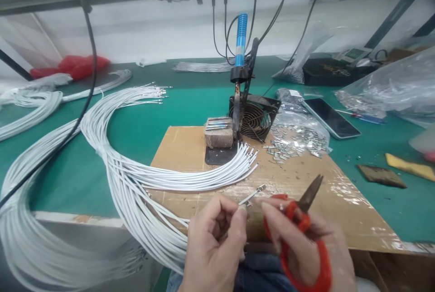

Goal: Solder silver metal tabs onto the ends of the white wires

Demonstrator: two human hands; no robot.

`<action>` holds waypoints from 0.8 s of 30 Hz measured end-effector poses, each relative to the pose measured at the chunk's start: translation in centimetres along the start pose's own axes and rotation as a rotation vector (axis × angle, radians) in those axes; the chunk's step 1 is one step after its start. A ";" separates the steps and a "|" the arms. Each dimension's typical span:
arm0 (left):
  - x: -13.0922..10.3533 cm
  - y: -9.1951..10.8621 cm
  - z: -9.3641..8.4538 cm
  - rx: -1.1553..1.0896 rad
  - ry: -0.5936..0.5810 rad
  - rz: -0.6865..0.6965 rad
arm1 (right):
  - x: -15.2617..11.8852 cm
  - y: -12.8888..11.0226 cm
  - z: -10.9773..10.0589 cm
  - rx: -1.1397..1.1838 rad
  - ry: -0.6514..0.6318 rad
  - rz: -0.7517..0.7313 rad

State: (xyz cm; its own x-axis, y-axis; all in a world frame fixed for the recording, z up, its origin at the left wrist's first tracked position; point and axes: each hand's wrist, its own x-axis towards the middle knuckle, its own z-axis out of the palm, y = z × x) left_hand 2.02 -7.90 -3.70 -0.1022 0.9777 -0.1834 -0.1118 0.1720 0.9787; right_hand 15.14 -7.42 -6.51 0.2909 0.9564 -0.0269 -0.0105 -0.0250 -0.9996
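My left hand (217,242) pinches a white cable (248,196) between thumb and fingers, close to its end. A small metal terminal (261,188) caps that end, which points up and right. In my right hand (306,246) is a pair of scissors (311,194) with red handles, its dark blades pointing up and away from the cable. The right fingertips come near the cable end; whether they touch it I cannot tell. A thick bundle of white cables (176,178) curves in from the left, its ends lying on the cardboard (340,210).
Behind the cable ends stands a soldering iron (241,33) with a blue handle, beside a block (218,133) and a black fan (256,117). Loose metal terminals (295,142), a phone (331,117) and a yellow sponge (411,167) lie to the right. A black cord (90,56) hangs at left.
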 end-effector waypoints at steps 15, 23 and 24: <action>0.1 1.3 -0.3 0.069 -0.027 -0.126 | 1.9 -1.0 0.1 -0.080 -0.148 0.089; 0.3 1.2 -0.6 -0.051 -0.081 -0.208 | 2.7 -0.7 -3.3 -0.256 -0.384 0.074; 0.3 1.2 -0.6 -0.039 -0.079 -0.206 | 2.3 -0.8 -3.4 -0.347 -0.455 0.040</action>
State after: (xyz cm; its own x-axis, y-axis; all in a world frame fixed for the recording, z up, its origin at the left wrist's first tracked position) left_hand 1.26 -7.43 -2.67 0.0041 0.9291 -0.3698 -0.1609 0.3656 0.9168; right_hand 19.08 -6.21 -5.77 -0.1455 0.9798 -0.1372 0.3240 -0.0838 -0.9423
